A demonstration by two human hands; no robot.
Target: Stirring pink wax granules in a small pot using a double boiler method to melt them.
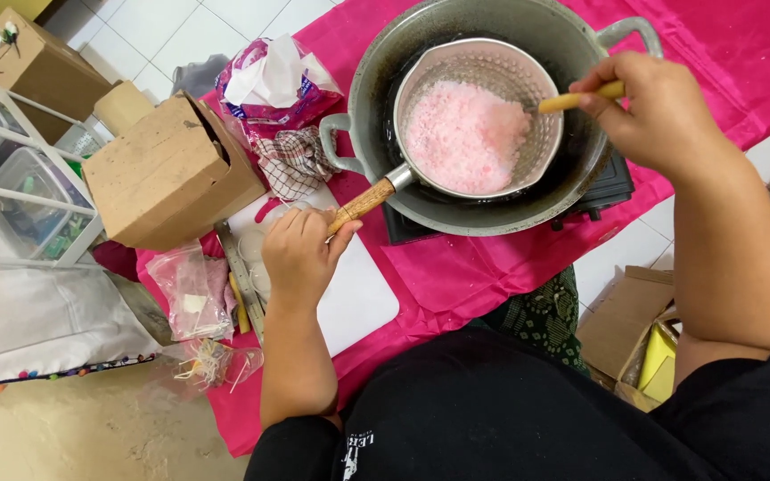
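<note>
Nearest the camera: black shirt and both forearms, cut off by the bottom edge. Just below the left hand (300,252) lay a white cutting board (363,298) on the pink cloth (456,267); pale round pieces under the hand were mostly hidden by it. Left of that hand: a metal blade or ruler (241,276), clear plastic bags (191,289), an open cardboard box (167,174). Beyond the box sat a checked cloth (291,160) and a pink bag with white paper (269,80).

Left grip: fingers clenched around the end of the wooden handle (363,203) of a perforated metal strainer ladle (483,116). The ladle bowl sat up and right of that hand, inside a grey two-handled wok (492,218), holding pink-white granular material (465,134). The wok rested on a black portable stove (608,191), mostly hidden beneath it.

Right hand (657,111): closed on a yellowish wooden stick (577,98), tip touching the ladle's right rim. The far end of the stick was hidden in the fist, so I can't tell what tool it was.

Right of the right forearm: flattened cardboard and a yellow item (657,356) on the floor, partly cut off. Far left: clear plastic storage drawers (20,187), contents hard to make out, and another cardboard box (33,62) on white tiles (162,27).
</note>
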